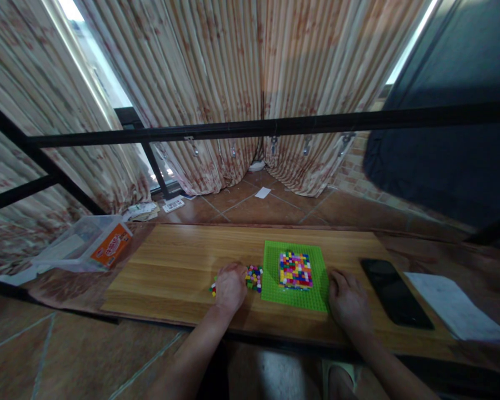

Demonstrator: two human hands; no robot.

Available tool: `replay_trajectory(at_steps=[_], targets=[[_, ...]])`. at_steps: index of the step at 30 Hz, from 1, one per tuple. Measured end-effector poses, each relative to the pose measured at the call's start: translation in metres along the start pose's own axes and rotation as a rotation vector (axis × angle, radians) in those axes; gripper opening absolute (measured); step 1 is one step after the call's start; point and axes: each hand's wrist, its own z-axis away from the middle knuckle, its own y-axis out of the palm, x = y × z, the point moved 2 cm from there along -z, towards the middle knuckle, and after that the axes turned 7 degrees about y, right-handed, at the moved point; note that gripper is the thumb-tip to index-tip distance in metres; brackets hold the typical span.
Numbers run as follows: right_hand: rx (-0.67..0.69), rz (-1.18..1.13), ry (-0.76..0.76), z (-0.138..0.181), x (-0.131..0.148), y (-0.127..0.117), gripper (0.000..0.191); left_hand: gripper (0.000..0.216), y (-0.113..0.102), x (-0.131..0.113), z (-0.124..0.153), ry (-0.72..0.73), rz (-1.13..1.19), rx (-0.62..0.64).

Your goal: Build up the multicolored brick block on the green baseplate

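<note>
Loose, colourful toy bricks [254,278] lie in a small pile left of a green studded baseplate [270,289]. On the baseplate stands a square block of mixed-colour bricks [295,270], several layers high. My left hand [230,286] is over the left part of the pile, its fingers bent down and closed among the bricks. Whatever they pinch is hidden beneath the hand. My right hand [348,300] rests at the baseplate's right edge with its fingers curled in. I cannot make out anything inside it.
A black phone [395,294] lies on the wooden board [179,255], right of my right hand, with white paper [454,305] beyond it. A clear plastic box [79,239] with an orange label stands at the left. A black metal bar [233,130] crosses behind the board.
</note>
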Motion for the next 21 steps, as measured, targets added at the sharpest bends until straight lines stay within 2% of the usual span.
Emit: replay_trajectory(at_steps=[7,13,21], targets=[[0.004,-0.029,0.018,-0.001,0.001,-0.001,0.028,0.019,0.001,-0.002,-0.002,-0.020,-0.004,0.009],[-0.002,-0.023,0.006,0.000,0.000,0.000,0.028,0.015,0.002,-0.001,-0.001,0.025,0.025,-0.012],[0.001,-0.020,0.001,0.000,-0.002,0.002,0.028,0.024,-0.008,0.016,0.007,-0.046,0.078,-0.107]])
